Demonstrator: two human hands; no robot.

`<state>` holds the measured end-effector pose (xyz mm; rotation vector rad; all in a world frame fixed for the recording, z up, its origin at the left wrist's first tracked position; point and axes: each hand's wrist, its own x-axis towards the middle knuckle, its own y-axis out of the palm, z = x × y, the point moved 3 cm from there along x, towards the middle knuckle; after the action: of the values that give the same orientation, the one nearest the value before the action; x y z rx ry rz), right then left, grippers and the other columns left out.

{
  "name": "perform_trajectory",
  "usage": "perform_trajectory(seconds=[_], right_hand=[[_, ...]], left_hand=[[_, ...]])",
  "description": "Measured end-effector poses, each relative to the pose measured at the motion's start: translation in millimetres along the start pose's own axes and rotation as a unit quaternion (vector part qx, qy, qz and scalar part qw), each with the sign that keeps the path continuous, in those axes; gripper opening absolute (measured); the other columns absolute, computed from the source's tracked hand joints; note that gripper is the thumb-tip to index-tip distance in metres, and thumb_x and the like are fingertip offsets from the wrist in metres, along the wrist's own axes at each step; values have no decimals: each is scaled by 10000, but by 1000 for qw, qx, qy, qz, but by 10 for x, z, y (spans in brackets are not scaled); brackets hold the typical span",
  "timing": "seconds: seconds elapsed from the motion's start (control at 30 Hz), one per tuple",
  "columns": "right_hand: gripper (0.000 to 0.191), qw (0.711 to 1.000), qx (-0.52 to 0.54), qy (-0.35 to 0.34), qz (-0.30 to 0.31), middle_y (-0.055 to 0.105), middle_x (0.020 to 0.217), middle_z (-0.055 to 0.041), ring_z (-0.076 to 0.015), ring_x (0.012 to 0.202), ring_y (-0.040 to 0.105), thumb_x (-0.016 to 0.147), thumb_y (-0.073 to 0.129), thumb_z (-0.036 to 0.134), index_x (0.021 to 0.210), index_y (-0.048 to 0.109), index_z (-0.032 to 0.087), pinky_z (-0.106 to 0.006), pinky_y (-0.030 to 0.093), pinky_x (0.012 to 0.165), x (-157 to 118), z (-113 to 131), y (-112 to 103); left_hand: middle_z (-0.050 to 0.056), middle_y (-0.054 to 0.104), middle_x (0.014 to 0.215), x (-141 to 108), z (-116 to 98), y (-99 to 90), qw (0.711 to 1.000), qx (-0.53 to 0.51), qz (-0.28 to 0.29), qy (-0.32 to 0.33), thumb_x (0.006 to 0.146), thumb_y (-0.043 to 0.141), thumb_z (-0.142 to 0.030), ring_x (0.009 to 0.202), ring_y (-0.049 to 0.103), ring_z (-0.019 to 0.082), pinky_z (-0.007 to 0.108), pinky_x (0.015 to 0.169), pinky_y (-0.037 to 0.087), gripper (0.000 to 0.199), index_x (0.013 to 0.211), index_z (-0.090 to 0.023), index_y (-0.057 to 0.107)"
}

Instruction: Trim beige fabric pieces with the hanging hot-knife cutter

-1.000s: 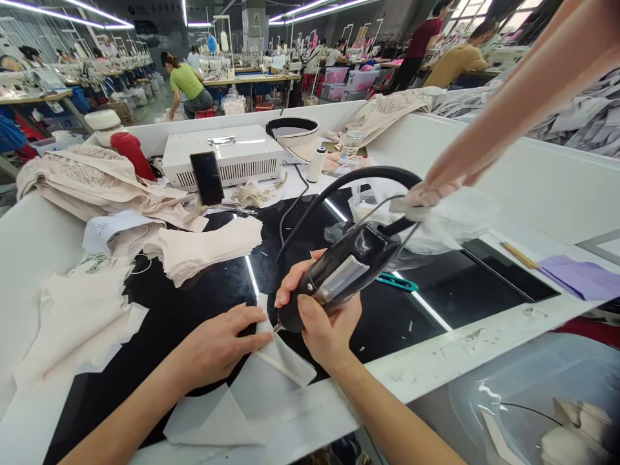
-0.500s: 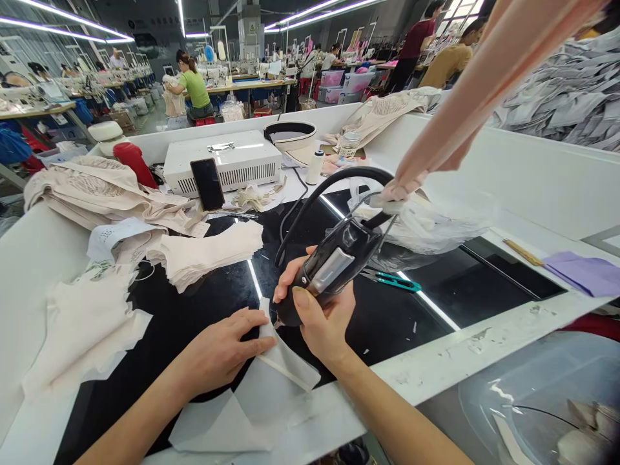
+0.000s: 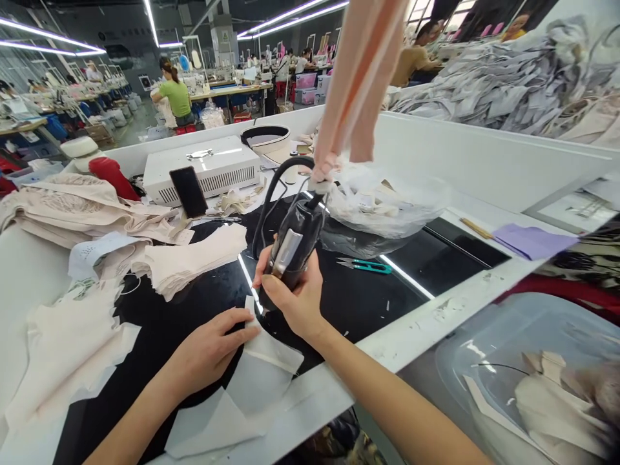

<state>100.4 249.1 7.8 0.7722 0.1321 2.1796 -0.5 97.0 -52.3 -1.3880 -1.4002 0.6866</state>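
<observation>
My right hand [image 3: 298,300] is wrapped round a black handheld tool [image 3: 288,252] with a silver plate on its side. A black cable and a hanging strip of pink cloth [image 3: 351,84] meet at the tool's top. The tool's lower end is over the upper part of a thin pale fabric piece [image 3: 264,361], which lies on the glossy black surface [image 3: 194,349] and the white front edge. My left hand [image 3: 213,349] rests on that fabric, left of the tool, fingers stretched out and slightly apart.
Pale fabric stacks [image 3: 194,258] lie at the left, a phone [image 3: 188,192] leaning on a white box [image 3: 203,168] behind. Teal snips [image 3: 365,265], a clear plastic bag [image 3: 382,206] and purple cloth [image 3: 533,240] lie to the right. A plastic bin [image 3: 465,336] stands front right.
The view has turned right, so most things appear further left. The tool stands more upright in my right hand, and the pink strip hangs more vertically. My left hand is still on the fabric.
</observation>
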Motion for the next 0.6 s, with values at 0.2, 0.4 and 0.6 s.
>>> perform_trajectory(seconds=[0.2,0.4,0.6], right_hand=[[462,997,-66,-2,28,613,869,35,-148,703,573,756,837,367,1066,506,273,-297,508,621,165,155,-288],[462,992,-125,2,19,639,972,9,-173,811,600,778,827,399,1110,534,269,-338,530,741,264,205,-517],[440,945,-205,-213,-142,656,1080,-27,-222,1016,640,788,799,190,1183,637,295,-395,527,937,64,533,-780]], left_hand=[[90,663,1256,51,-40,-126,998,16,-49,-32,1055,376,-134,1161,661,196,344,1025,570,325,1268,-199,613],[78,699,1099,293,-271,-3,998,48,-44,-27,1070,428,-209,1000,697,208,358,892,619,236,1171,-182,639],[23,660,876,489,-389,316,992,123,-4,-14,957,638,-146,794,668,189,298,694,594,96,876,-193,617]])
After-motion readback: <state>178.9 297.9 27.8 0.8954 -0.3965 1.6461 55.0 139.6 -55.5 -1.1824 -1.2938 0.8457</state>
